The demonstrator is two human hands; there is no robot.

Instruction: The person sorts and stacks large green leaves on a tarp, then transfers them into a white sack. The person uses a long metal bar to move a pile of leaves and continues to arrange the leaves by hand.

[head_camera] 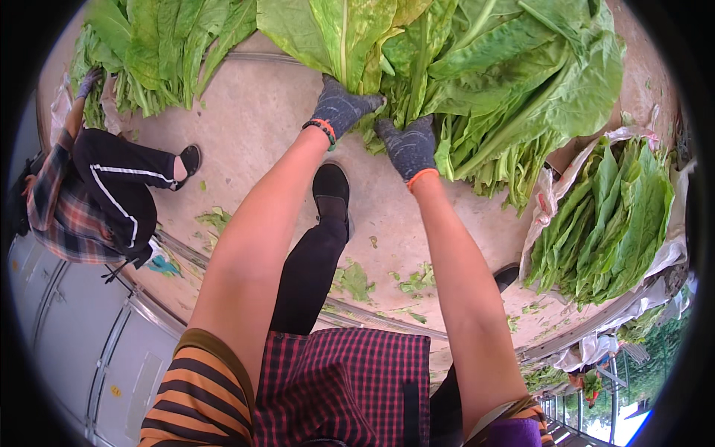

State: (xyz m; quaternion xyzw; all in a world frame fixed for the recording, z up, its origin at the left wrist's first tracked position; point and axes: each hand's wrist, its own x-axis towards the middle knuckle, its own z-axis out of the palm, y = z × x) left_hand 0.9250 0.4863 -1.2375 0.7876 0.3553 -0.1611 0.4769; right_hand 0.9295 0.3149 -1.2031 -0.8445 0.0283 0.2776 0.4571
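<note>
My left hand (pixel 345 109), in a dark grey knit glove with an orange cuff, grips the stem ends of broad green leaves (pixel 341 39) near the top middle. Just right of it and a little lower, my right hand (pixel 410 139), gloved alike, is at the stems of a second bunch of leaves (pixel 416 72); its fingertips are hidden among them, so its hold cannot be told. A large heap of big green leaves (pixel 519 89) lies on the floor beside my right hand, stems towards me.
At the left a co-worker (pixel 84 207) crouches, a gloved hand at another leaf pile (pixel 167 50). A white sack (pixel 542 212) holding stacked leaves (pixel 603 223) lies at right. Leaf scraps (pixel 354 282) and a metal floor track (pixel 380 321) are near my feet.
</note>
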